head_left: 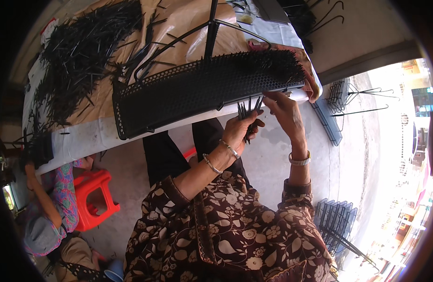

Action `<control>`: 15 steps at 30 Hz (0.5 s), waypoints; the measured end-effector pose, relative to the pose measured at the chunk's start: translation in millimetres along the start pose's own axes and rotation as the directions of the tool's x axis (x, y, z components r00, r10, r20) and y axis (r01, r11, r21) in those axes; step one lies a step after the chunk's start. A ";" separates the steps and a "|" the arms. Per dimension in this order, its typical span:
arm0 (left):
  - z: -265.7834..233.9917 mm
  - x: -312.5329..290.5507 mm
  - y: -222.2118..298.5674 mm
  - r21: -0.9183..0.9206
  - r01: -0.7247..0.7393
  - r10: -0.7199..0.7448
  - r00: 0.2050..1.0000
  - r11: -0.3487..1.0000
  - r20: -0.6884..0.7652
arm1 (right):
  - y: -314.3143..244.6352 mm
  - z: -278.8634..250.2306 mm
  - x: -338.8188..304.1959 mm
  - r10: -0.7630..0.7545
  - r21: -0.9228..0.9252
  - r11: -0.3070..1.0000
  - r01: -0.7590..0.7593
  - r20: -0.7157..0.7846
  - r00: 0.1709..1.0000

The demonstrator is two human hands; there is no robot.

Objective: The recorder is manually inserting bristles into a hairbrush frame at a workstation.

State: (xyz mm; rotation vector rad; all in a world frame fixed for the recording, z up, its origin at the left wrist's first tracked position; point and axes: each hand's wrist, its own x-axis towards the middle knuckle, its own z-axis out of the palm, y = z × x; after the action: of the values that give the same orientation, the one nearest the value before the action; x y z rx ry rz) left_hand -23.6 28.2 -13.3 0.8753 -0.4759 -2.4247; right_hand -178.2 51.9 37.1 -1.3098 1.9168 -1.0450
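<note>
Spikes (244, 112) in the left hand (237, 131), just before a black rack (169, 98).

The spikes are thin, black and pointed, fanned loosely in the grip; most stick out toward the rack, and a few ends show on the near side of the fingers. The rack is a long black panel pierced with rows of round holes, lying aslant just beyond the grip and stretching mostly to its left, with small loops along its near edge. Beyond the grip and to its right, more spikes bristle in a dense mass over the rack's far right part.
</note>
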 end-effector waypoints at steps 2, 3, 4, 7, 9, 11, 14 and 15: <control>0.0 -1.0 0.5 0.017 -0.005 0.005 1.000 1.000 -0.001 | -1.4 1.0 -0.9 -0.017 0.049 0.999 0.013 0.091 0.996; -0.2 -2.2 0.4 0.042 0.009 -0.009 1.000 0.999 -0.002 | -2.0 -0.9 -0.6 -0.019 0.051 0.999 0.014 0.091 0.996; 0.8 -2.5 0.3 0.068 0.023 -0.023 1.000 0.997 0.000 | -3.2 -5.0 -0.4 0.005 0.047 0.999 -0.011 0.129 0.992; 0.8 -2.8 -0.2 0.093 0.013 -0.015 1.000 0.996 0.020 | -3.5 -9.7 1.5 0.041 0.103 0.993 -0.062 0.199 0.979; -1.3 -1.6 -1.9 0.111 0.003 -0.006 1.000 0.994 0.030 | -1.2 -11.8 2.1 0.051 0.164 0.982 -0.091 0.233 0.971; 0.4 -1.2 0.0 0.129 -0.005 0.000 0.999 0.992 0.041 | 3.4 -15.3 3.3 0.027 0.177 0.981 -0.073 0.250 0.968; 2.4 -2.0 6.8 0.165 0.012 -0.009 1.000 0.986 -0.021 | -1.7 -20.3 5.2 0.028 0.228 0.973 -0.040 0.056 0.998; 0.1 -0.8 12.3 0.169 0.026 -0.021 0.999 0.985 -0.029 | -4.4 -22.6 6.7 -0.039 0.143 0.989 0.048 -0.070 0.997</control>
State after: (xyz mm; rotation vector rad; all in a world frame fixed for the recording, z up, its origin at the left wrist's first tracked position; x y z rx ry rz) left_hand -18.9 18.8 -7.0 0.9883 -0.6728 -2.4169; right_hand -196.7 51.0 52.3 -1.2542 1.8307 -1.2402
